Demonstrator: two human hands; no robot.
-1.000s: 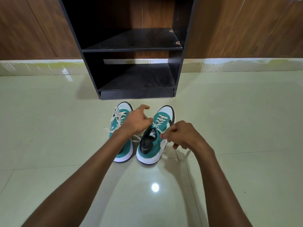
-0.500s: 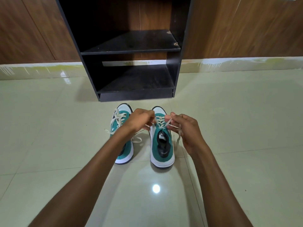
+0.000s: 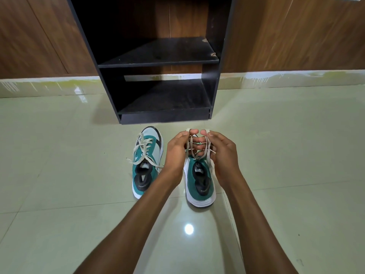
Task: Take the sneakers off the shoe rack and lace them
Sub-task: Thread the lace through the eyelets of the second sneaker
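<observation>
- Black shoe rack (image 3: 158, 60) beyond both hands, shelves bare.
- Right sneaker (image 3: 199, 180) beneath the hands: teal, white sole, heel toward the wearer, toe toward the rack, forepart hidden.
- Left sneaker (image 3: 147, 163) just left of the left hand, parallel, lace loose.
- Left hand (image 3: 175, 153) and right hand (image 3: 221, 153) half curled, fingertips pinching loops of the cream lace (image 3: 206, 149) above the right sneaker.
</observation>
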